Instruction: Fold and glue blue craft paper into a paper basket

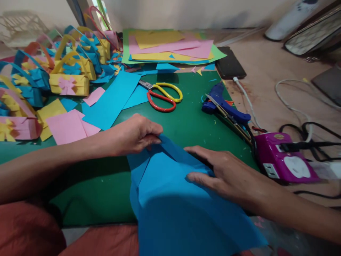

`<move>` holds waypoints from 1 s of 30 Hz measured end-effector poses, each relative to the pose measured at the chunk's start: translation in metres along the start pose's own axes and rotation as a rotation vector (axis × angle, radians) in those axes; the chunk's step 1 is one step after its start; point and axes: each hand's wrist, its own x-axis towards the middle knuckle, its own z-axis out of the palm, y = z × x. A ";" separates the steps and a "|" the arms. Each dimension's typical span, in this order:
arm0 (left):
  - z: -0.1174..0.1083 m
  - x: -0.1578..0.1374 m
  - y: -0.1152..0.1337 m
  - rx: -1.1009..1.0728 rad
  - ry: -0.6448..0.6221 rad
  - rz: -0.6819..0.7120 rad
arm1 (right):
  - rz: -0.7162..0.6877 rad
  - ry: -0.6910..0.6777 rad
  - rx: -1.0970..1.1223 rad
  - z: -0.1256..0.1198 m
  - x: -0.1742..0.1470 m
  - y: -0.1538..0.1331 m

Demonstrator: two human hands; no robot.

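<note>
Pinching blue paper [173, 181] | left hand [135, 135]: curled | right hand [226, 170]: thumb extended

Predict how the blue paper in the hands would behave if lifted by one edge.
The blue paper would probably flop, since it curves below the left hand. Its thin edges suggest little weight. Its folded top hints it creases easily.

Scissors [152, 86] lie behind the held paper [170, 181], baskets [80, 85] left, glue gun [231, 111] right.

The green surface [191, 122] carries scissors [162, 93] (red-and-yellow handled) and pink paper [66, 128].
</note>
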 end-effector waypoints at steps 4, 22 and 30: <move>-0.001 0.000 0.001 0.002 -0.029 -0.019 | 0.012 -0.027 0.075 0.004 -0.004 0.002; -0.001 0.000 0.003 0.012 -0.025 -0.025 | -0.070 -0.143 0.160 0.010 -0.011 -0.003; 0.001 0.001 0.002 0.066 -0.035 -0.042 | -0.137 -0.122 0.105 0.012 -0.010 0.001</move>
